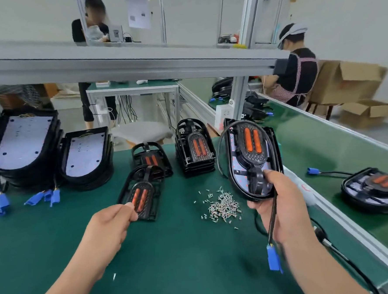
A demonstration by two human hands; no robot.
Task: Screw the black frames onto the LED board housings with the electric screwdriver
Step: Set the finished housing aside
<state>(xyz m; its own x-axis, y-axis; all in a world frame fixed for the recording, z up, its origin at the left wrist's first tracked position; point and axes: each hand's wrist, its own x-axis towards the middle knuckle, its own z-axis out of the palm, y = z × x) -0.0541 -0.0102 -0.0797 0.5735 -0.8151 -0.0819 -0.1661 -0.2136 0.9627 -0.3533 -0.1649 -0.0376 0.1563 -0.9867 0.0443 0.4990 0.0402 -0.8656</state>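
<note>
Far left, two stacks of LED board housings (pixel 24 143) stood on the green tabletop (pixel 172 261), white boards up, with blue connectors (pixel 1 201) trailing in front. The left hand (pixel 111 222) pinched the near end of a loose black frame (pixel 142 195), its fingers (pixel 129 207) curled tight on the frame's edge. Whether the frame rested on the tabletop or hung just above it could not be told. Behind it stood two stacks of frames (pixel 195 146). A pile of screws (pixel 224 205) lay between the hands.

The right hand (pixel 283 206) gripped the lower end of a framed housing (pixel 250 157), raised and tilted off the tabletop. Its fingers (pixel 271 176) were wrapped round both the rim and the cable, and the blue plug (pixel 273 259) dangled below the wrist. Further right, a finished unit (pixel 375 190) lay on the conveyor belt (pixel 324 143).

This looked like a changeover: one assembly probably on its way to the belt, and the next frame being fetched. The next move would call for a bare housing from the left stacks, the frame seated squarely on it, then screws and the driver.

The electric screwdriver was nowhere in view. The screw heads on the held housing were too small to make out, so whether it was fastened could not be judged.
</note>
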